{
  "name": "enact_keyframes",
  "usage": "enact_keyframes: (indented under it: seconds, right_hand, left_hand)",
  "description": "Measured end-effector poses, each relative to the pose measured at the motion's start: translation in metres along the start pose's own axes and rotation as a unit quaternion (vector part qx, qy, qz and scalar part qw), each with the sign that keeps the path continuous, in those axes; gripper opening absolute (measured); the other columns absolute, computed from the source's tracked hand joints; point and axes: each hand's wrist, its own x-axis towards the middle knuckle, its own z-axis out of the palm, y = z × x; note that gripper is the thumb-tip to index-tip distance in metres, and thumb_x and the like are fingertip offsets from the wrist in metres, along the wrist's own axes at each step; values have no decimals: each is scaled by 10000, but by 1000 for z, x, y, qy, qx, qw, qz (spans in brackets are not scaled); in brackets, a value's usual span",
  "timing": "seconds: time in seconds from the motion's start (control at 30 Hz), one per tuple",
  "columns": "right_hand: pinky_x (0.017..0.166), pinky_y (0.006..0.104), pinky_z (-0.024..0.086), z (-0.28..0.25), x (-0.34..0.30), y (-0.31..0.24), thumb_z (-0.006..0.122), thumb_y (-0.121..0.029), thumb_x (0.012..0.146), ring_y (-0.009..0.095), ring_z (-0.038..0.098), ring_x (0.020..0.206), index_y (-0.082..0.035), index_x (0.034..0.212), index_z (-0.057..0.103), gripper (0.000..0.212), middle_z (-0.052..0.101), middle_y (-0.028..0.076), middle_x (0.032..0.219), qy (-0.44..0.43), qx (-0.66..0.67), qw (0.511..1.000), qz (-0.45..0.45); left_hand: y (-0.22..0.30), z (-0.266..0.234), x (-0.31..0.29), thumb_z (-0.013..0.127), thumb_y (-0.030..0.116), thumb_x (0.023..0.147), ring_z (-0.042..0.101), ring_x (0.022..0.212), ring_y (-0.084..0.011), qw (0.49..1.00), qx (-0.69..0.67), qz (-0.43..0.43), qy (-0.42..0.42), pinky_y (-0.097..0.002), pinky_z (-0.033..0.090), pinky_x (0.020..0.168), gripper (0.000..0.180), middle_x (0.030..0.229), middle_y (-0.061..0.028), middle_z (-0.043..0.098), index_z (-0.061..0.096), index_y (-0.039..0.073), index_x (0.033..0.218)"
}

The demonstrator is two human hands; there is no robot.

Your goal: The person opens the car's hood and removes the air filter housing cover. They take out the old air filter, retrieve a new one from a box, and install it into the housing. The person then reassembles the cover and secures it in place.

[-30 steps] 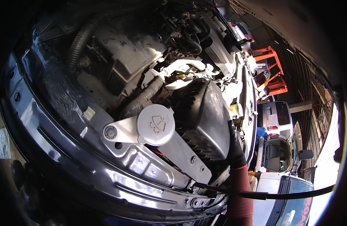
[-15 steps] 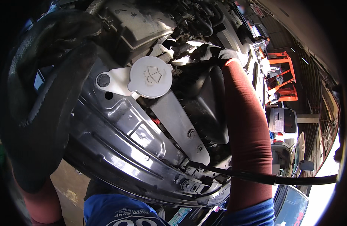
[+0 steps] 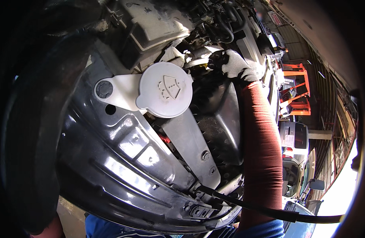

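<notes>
My right hand (image 3: 233, 65), in a light knit glove with dark fingertips, reaches down among the engine bay parts. Its fingers are curled beside a pale wrapped hose (image 3: 198, 62); whatever lies between them is hidden. Very near the camera, a large dark shape fills the left side: my left hand (image 3: 35, 103) in a black-coated glove, too dark and blurred to make out its fingers. Between the two hands is the washer fluid reservoir's round grey cap (image 3: 165, 90), closed on its white neck (image 3: 125, 93). Right of it lies a black plastic housing (image 3: 220, 123).
A dusty black box (image 3: 156, 25) stands behind the cap. Nearest me runs the glossy dark fender edge (image 3: 123, 170), with a flat metal bracket (image 3: 190, 146) beside it. A black rod (image 3: 265, 208) crosses under my right forearm. Beyond are an orange frame (image 3: 297, 89) and parked vehicles (image 3: 295, 135).
My view has shifted closer to the cap. The right hand's glove shows more fully beside the wrapped hose. My left hand, earlier curved with a gap between thumb and fingers, is now a darker blur.
</notes>
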Motion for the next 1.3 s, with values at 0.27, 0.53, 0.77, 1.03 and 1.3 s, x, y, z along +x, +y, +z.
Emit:
enact_keyframes:
  seconds: [0.27, 0.53, 0.77, 1.03, 1.3]
  right_hand:
    - [989, 406, 544, 17, 22, 18, 755, -321, 759, 326, 675, 1180, -90, 1218, 700, 517, 716, 186, 1221, -67, 83, 991, 81]
    - [955, 398, 507, 3, -21, 23, 603, -238, 972, 262, 671, 1081, -184, 1247, 714, 301, 728, 63, 1109, -46, -91, 989, -108]
    - [935, 431, 551, -26, -75, -47, 756, -405, 903, 398, 689, 1091, -32, 1248, 663, 517, 698, 218, 1194, 64, 144, 987, 21]
    - [1126, 423, 414, -33, -226, -62, 657, -111, 942, 351, 593, 1277, 13, 1233, 664, 316, 656, 203, 1295, 206, 244, 947, -32]
    - [1199, 408, 357, 48, -273, -77, 597, -83, 1000, 279, 491, 1415, 48, 1474, 456, 512, 523, 184, 1492, 294, 475, 828, 58]
  left_hand:
    - [4, 5, 4, 574, 256, 937, 597, 1176, -339, 1000, 1, 0, -12, -458, 440, 1032, 429, 1249, -199, 616, 617, -16, 1265]
    - [4, 4, 13, 543, 215, 945, 587, 1229, -348, 1000, 13, 2, -28, -465, 424, 1081, 436, 1298, -217, 613, 611, -39, 1293]
    - [2, 2, 23, 534, 219, 938, 581, 1254, -349, 998, 22, -10, -64, -467, 412, 1106, 463, 1301, -228, 619, 607, -51, 1307]
    - [16, 1, 25, 534, 193, 950, 588, 1254, -324, 998, -15, -26, -59, -448, 423, 1105, 432, 1283, -214, 635, 621, -62, 1289]
    - [13, 17, 17, 542, 10, 977, 628, 1209, -261, 992, -108, -62, 10, -381, 457, 1067, 287, 1270, -177, 670, 659, -45, 1233]
